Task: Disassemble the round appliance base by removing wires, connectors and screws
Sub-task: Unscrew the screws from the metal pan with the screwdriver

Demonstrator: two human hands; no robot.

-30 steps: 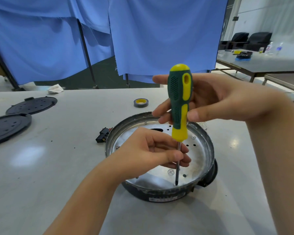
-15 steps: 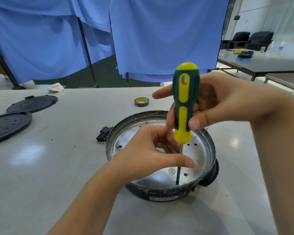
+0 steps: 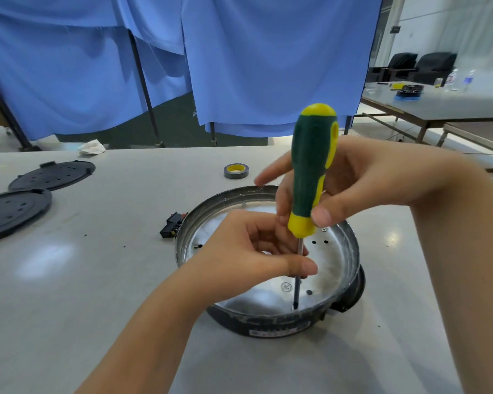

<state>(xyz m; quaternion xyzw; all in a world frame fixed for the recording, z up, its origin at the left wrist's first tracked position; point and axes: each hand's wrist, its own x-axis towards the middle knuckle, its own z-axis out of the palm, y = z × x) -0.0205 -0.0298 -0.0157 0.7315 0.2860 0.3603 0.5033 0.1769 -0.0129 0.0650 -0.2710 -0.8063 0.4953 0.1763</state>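
The round appliance base point(image 3: 342, 282), a shallow silver pan in a black shell, sits on the grey table in front of me. A green and yellow screwdriver point(image 3: 312, 169) stands upright in it, its tip down at a spot near the front rim. My right hand point(image 3: 362, 183) grips the handle with thumb and fingers. My left hand point(image 3: 256, 251) reaches over the pan and pinches the metal shaft between thumb and fingers. A small screw point(image 3: 324, 229) shows at the back of the pan.
Two black round perforated covers point(image 3: 53, 174) point(image 3: 10, 210) lie at the far left. A grey tape roll point(image 3: 236, 171) sits behind the base, a black connector point(image 3: 172, 224) at its left rim. Blue curtains hang behind; another table stands at the right.
The handle has turned in my right hand, so its yellow stripe now faces right. My left thumb stays on the shaft. The view has shifted slightly.
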